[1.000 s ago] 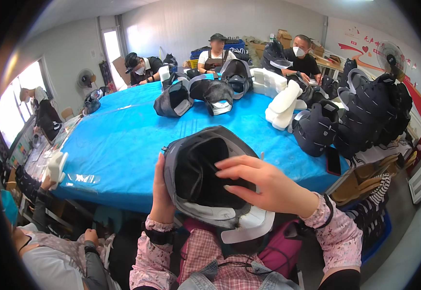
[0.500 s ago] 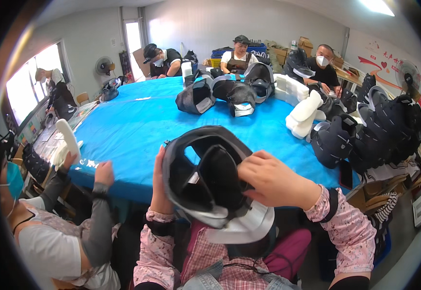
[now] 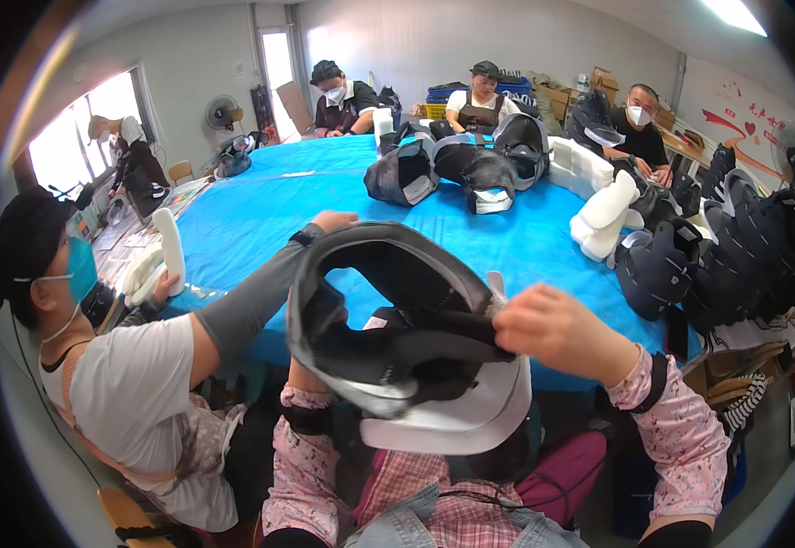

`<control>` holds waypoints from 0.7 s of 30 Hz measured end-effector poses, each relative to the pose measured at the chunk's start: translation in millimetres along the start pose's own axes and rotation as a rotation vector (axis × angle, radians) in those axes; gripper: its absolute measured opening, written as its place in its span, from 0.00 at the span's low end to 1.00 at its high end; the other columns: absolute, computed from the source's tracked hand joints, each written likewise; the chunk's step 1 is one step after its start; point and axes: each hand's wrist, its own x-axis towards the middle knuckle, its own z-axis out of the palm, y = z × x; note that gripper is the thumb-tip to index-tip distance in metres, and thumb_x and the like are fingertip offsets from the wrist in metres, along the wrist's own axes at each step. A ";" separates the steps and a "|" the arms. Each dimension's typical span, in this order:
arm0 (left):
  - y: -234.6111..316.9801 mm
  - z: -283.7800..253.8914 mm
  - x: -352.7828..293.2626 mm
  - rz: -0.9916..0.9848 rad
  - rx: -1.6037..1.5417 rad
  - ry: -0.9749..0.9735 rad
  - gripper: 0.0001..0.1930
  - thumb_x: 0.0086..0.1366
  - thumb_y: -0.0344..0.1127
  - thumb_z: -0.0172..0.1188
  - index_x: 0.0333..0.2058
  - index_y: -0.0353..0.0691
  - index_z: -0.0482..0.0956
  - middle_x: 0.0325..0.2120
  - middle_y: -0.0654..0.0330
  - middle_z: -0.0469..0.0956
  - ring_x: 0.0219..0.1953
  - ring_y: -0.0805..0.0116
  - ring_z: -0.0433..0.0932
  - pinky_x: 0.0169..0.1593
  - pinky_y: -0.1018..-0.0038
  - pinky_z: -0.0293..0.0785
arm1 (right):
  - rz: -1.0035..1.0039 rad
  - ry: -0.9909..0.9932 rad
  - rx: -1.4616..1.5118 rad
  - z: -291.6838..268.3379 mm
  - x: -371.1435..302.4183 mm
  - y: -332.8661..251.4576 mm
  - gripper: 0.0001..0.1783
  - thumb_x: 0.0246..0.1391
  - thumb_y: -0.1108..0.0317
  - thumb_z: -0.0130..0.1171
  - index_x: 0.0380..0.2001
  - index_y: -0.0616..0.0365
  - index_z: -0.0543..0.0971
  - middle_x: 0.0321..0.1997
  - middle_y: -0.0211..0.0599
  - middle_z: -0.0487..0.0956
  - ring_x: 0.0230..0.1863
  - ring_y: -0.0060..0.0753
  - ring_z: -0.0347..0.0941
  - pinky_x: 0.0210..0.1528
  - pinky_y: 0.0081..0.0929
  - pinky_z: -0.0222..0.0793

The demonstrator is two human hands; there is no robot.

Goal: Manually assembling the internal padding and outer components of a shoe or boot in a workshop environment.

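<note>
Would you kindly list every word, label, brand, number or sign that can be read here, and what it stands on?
Right wall: red print with blurred lettering, whose wording I leave out.
Black piece at right: a pale mark, too small to read.
Middle piece on the table: a white patch, any print too blurred.
Held piece: no readable text.

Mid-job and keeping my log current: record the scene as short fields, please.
Work piece: black, hollow, opening facing the camera, pale curved flap at its lower edge
Left hand: mostly hidden behind the work piece
Right hand: pinching the work piece's right edge
Table: blue-covered, with dark pieces and white blocks
Far right: dark stack
Neighbour at left: arm stretched over the table
</note>
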 end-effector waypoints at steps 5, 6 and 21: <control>-2.0 81.5 6.7 -0.168 0.205 0.244 0.20 0.70 0.47 0.46 0.45 0.35 0.73 0.38 0.59 0.78 0.36 0.73 0.78 0.39 0.79 0.75 | 0.197 -0.546 -0.114 12.4 -32.8 6.1 0.08 0.43 0.71 0.58 0.31 0.57 0.76 0.34 0.31 0.73 0.40 0.28 0.72 0.46 0.26 0.68; -3.2 78.7 3.0 -0.153 0.351 0.122 0.22 0.70 0.48 0.45 0.47 0.34 0.72 0.40 0.58 0.78 0.37 0.72 0.78 0.41 0.77 0.76 | 0.217 -0.547 -0.109 5.8 -21.8 1.6 0.08 0.43 0.71 0.58 0.31 0.57 0.76 0.34 0.31 0.73 0.40 0.28 0.72 0.46 0.26 0.68; -12.6 95.9 -28.4 0.297 1.144 -0.200 0.20 0.60 0.36 0.61 0.15 0.33 0.65 0.13 0.63 0.60 0.18 0.73 0.59 0.22 0.74 0.51 | 0.951 0.570 1.735 110.2 -5.4 -65.3 0.14 0.57 0.75 0.52 0.47 0.63 0.74 0.45 0.37 0.78 0.47 0.29 0.74 0.49 0.26 0.71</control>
